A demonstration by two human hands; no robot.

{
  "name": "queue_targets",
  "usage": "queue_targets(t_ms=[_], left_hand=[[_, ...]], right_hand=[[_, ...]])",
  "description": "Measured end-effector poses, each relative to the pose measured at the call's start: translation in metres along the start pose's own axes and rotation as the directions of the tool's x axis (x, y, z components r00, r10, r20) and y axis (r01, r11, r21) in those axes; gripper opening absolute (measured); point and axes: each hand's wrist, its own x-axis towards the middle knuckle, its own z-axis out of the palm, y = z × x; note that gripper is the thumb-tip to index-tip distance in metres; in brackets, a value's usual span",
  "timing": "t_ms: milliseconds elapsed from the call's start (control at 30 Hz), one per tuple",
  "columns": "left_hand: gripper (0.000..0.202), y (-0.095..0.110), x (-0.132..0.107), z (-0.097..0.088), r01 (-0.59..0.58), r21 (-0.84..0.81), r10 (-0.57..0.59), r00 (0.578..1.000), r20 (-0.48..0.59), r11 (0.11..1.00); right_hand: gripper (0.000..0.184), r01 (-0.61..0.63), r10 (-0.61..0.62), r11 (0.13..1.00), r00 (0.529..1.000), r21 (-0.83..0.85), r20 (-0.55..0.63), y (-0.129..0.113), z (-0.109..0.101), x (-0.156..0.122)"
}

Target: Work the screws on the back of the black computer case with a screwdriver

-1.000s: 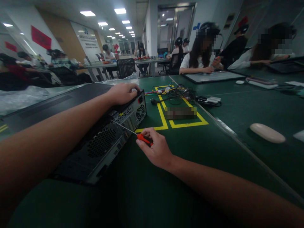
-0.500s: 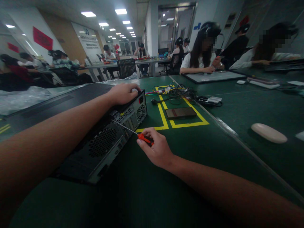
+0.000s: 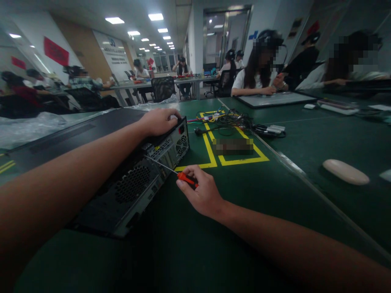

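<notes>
A black desktop computer case lies on its side on the green table, its rear panel with fan grilles facing me. My left hand rests on the case's top far corner, fingers curled over the edge. My right hand pinches the red handle of a thin screwdriver. The screwdriver's metal shaft points left and its tip touches the rear panel of the case.
Yellow tape marks a box holding a dark flat object. A tangle of cables lies behind it. A white oval object sits at right. Clear plastic wrap lies at left. Other people work at tables beyond.
</notes>
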Motion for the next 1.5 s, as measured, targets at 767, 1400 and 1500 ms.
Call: queue_targets(t_ms=[767,1400,1500], left_hand=[[0.057,0.009,-0.009,-0.005,-0.003,0.036,0.002,0.999,0.037,0.999],[0.056,0.0,0.0,-0.001,0.012,0.023,-0.012,1.0,0.007,1.0],[0.059,-0.004,0.003,0.002,-0.021,0.021,0.021,1.0,-0.002,1.0]], right_hand=[[0.019,0.011,-0.011,1.0,1.0,0.011,0.024,0.005,0.002,-0.002],[0.018,-0.015,0.015,1.0,1.0,0.024,0.021,0.004,0.002,-0.002],[0.019,-0.018,0.017,0.999,1.0,0.03,0.026,0.004,0.001,-0.002]])
